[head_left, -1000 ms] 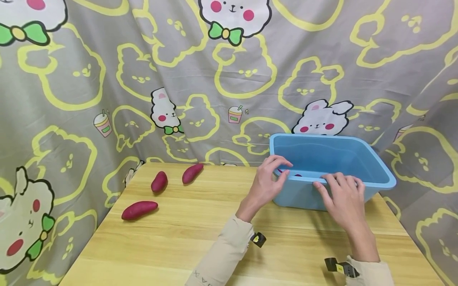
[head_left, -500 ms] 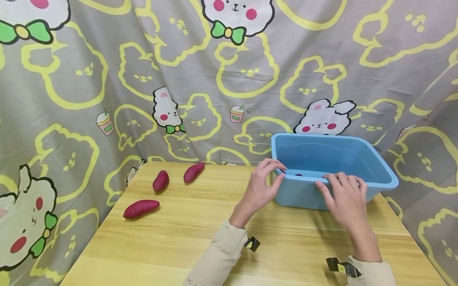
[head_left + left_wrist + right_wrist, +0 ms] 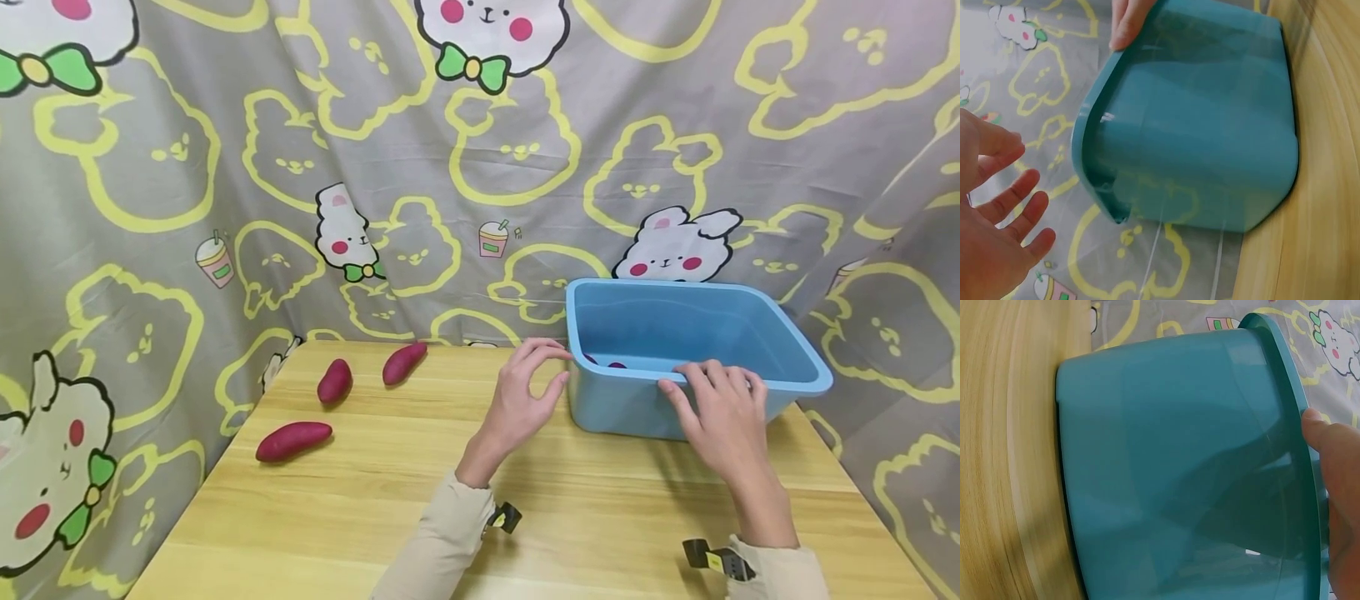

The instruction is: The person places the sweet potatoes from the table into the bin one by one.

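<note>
My right hand (image 3: 723,417) grips the near rim of a blue plastic bin (image 3: 630,408), fingers over the edge and thumb on the outside. In the right wrist view that thumb (image 3: 1314,419) presses against the rim. My left hand (image 3: 517,396) holds nothing; its fingers are loosely bent, just left of the bin's near left corner. The left wrist view shows a gap between these fingers (image 3: 1022,215) and the bin. Small parts of purple-red pieces (image 3: 617,365) show inside the bin, mostly hidden by its front wall.
Three purple-red sweet potatoes lie on the table's left side: a long one (image 3: 294,441) in front, a short one (image 3: 334,382) behind, another (image 3: 404,364) near the back edge. A patterned grey curtain (image 3: 420,167) hangs behind the wooden table (image 3: 360,517).
My left hand has drawn back leftward from over the bin's near left rim to beside it. The right hand keeps its grip, and the bin and the sweet potatoes on the table stay put.
</note>
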A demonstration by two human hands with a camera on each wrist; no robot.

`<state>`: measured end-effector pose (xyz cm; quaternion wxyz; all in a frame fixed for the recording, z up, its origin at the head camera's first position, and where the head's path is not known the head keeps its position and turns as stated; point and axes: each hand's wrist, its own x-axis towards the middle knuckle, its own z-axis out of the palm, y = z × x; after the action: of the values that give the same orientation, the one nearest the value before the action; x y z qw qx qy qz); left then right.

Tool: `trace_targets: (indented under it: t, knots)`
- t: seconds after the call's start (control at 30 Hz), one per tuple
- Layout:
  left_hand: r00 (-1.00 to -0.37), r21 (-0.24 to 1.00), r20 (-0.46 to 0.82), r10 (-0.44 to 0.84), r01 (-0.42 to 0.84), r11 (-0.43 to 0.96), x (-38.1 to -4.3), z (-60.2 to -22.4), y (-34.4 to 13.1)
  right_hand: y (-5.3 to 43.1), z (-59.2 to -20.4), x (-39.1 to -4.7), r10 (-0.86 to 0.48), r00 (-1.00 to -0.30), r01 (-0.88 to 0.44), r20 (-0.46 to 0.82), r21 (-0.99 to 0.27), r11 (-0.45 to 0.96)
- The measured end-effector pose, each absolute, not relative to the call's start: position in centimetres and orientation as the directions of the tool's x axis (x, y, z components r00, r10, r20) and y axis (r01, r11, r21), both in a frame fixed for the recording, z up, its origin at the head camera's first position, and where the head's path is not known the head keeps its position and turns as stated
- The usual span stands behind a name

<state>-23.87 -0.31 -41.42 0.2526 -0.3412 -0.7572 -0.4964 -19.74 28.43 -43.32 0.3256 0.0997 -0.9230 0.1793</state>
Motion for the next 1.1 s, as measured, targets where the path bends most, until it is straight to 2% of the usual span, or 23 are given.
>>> trace_targets:
  t: [0.47, 0.73, 1.1]
  knots:
    - [-0.664, 0.597, 0.72, 0.202, 0.741, 0.308, -23.8, -41.5, -4.7, 28.4, -43.1, -19.6, -0.065, -0.775, -0.295, 0.629, -0.268, 0.917]
    - [-0.651, 0.578, 0.739, 0.177, 0.746, 0.33, -23.8, -41.3, -6.3, 28.4, -43.1, -19.6, -0.07, -0.771, -0.301, 0.633, -0.265, 0.916]
    - [-0.683, 0.612, 0.723, 0.105, 0.703, 0.363, -23.8, -41.2, -8.8, 28.3, -43.3, -19.7, -0.071, -0.763, -0.307, 0.642, -0.264, 0.914]
